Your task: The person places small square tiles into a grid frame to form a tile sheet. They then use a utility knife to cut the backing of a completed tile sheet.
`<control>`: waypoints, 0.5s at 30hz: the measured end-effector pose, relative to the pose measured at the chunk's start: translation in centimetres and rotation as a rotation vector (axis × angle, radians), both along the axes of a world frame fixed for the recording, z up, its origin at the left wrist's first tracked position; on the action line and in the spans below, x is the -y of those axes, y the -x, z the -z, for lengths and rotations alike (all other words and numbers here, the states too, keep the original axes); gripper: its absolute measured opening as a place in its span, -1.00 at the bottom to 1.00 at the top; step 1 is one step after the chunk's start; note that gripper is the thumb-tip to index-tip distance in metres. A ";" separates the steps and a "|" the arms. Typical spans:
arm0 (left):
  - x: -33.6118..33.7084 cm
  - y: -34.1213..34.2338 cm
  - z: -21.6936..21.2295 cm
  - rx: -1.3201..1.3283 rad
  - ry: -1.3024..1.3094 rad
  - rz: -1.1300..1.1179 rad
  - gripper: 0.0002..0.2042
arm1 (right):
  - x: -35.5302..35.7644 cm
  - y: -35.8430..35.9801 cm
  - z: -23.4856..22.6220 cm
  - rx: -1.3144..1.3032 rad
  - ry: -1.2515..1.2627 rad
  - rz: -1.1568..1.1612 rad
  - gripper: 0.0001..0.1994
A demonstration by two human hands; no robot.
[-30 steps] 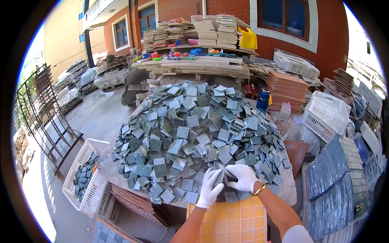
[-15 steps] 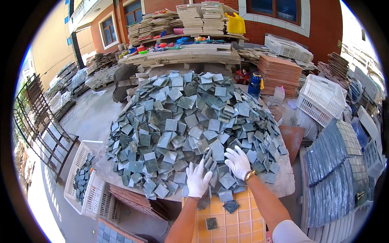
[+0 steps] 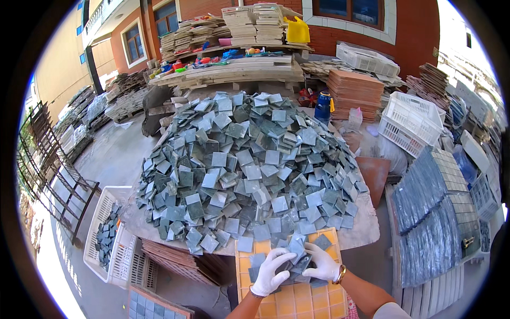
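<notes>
My left hand (image 3: 272, 272) and my right hand (image 3: 323, 263), both in white gloves, are over an orange tray with a square grid (image 3: 297, 300). Between them they hold a loose cluster of square grey-green stone tiles (image 3: 296, 246), some standing on edge. The fingers of both hands are curled in around it, and hide part of the cluster. Other tiles lie flat on the tray, such as a dark tile (image 3: 322, 242) beyond my right hand and a paler one (image 3: 257, 260) beside my left hand. Right beyond the tray rises a large heap of the same tiles (image 3: 249, 159).
The heap lies on a pale table (image 3: 364, 228). At the left are a white crate (image 3: 101, 212) with tiles in it and a metal rack (image 3: 58, 175). Wrapped tile stacks (image 3: 433, 234) stand at the right. A blue flask (image 3: 322, 108) is behind the heap.
Both hands have drawn back from the heap's near edge to the tray and closed in around tiles. More tiles now lie on the tray. The view has shifted slightly.
</notes>
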State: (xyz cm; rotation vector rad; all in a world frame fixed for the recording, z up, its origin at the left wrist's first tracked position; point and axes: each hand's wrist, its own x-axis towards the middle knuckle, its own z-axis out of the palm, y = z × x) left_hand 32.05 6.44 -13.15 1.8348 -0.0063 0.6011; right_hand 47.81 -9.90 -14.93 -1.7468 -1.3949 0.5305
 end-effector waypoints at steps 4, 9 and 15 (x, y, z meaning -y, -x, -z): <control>1.7 4.1 0.9 -0.015 -0.252 0.046 -0.55 | 4.1 4.0 -2.1 0.383 0.031 -0.158 -0.34; 3.9 8.5 1.4 -0.329 -0.546 -0.265 -0.31 | 7.5 6.1 -2.0 0.374 0.042 0.089 -0.43; 4.7 6.3 2.4 -0.489 -0.889 -0.370 -0.14 | 0.3 6.9 -0.5 0.543 0.122 0.118 -0.46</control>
